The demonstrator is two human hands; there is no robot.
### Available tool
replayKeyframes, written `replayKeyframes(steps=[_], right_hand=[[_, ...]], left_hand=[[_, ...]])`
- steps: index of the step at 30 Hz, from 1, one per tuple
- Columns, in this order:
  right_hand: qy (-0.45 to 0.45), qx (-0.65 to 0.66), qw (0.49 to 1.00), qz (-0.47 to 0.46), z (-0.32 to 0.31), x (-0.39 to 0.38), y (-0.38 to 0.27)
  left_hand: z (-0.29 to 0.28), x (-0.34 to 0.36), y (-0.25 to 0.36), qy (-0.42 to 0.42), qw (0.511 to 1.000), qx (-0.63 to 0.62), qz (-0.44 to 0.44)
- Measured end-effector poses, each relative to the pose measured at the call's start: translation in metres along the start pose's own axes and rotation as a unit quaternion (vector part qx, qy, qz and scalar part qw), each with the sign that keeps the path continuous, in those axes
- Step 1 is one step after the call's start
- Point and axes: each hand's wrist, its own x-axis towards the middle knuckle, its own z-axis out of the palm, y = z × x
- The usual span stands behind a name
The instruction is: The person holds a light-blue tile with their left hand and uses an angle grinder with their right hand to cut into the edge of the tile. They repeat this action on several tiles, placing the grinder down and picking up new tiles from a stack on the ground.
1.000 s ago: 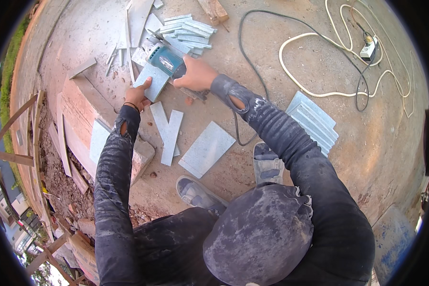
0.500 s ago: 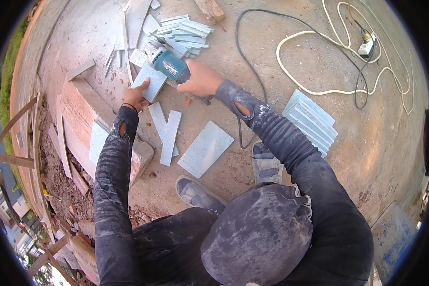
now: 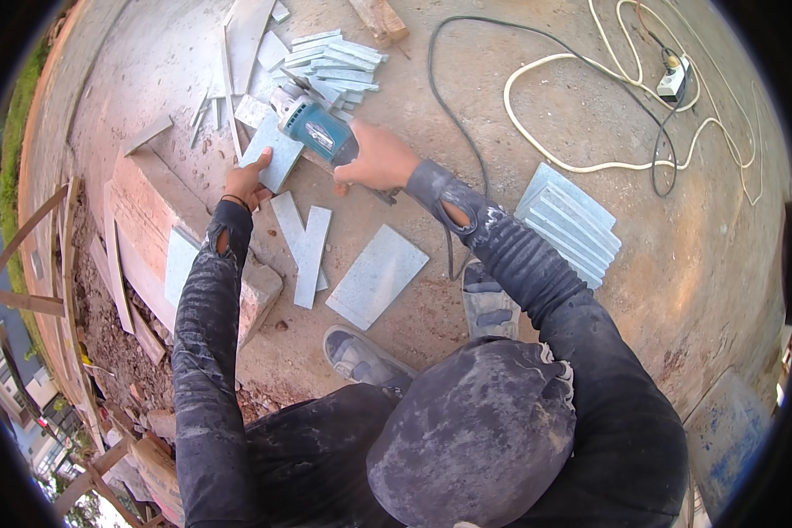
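My right hand (image 3: 380, 159) is wrapped round the rear of a teal angle grinder (image 3: 319, 130). The grinder's metal head points up and left, over the far edge of a pale grey-green stone tile (image 3: 271, 155). Whether its disc touches the tile I cannot tell. My left hand (image 3: 245, 182) grips that tile by its near left edge, thumb on top and the other fingers partly hidden. Just nearer lie two crossed tile strips (image 3: 313, 255) and a larger rectangular tile (image 3: 378, 276), flat on the ground by my feet.
Beyond the grinder lies a heap of cut tile strips (image 3: 339, 58). Several tiles form an overlapping stack (image 3: 570, 224) at right. A dark cord (image 3: 449, 110) and a cream cable (image 3: 512, 106) loop toward a power strip (image 3: 674, 79). A stone block (image 3: 154, 189) stands left, near wooden boards.
My right hand and the grinder have shifted slightly right and nearer to me. My left hand stays on the same tile.
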Motion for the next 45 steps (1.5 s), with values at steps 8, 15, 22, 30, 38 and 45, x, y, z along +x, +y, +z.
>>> replayKeyframes(steps=[8,15,22,30,38,45], right_hand=[[-0.001,0.0,1.0,-0.007,0.0,-0.008,0.008],[-0.014,-0.012,1.0,-0.011,-0.004,-0.018,0.004],[0.031,0.009,0.998,-0.058,-0.002,-0.023,0.018],[0.016,0.016,0.998,-0.05,-0.005,-0.032,0.025],[0.022,0.005,0.998,-0.067,-0.002,-0.035,0.039],[0.001,0.024,0.998,-0.056,-0.005,-0.042,0.043]], left_hand=[[0.001,-0.001,0.002,-0.002,1.0,-0.008,-0.007],[-0.005,0.006,-0.002,-0.004,1.0,-0.008,-0.009],[-0.001,0.002,0.001,-0.007,1.0,-0.01,-0.016],[0.001,-0.003,0.004,-0.005,1.0,-0.001,-0.019],[-0.004,0.008,0.0,-0.011,1.0,0.012,-0.012],[-0.005,0.007,-0.001,-0.01,1.0,0.021,-0.016]])
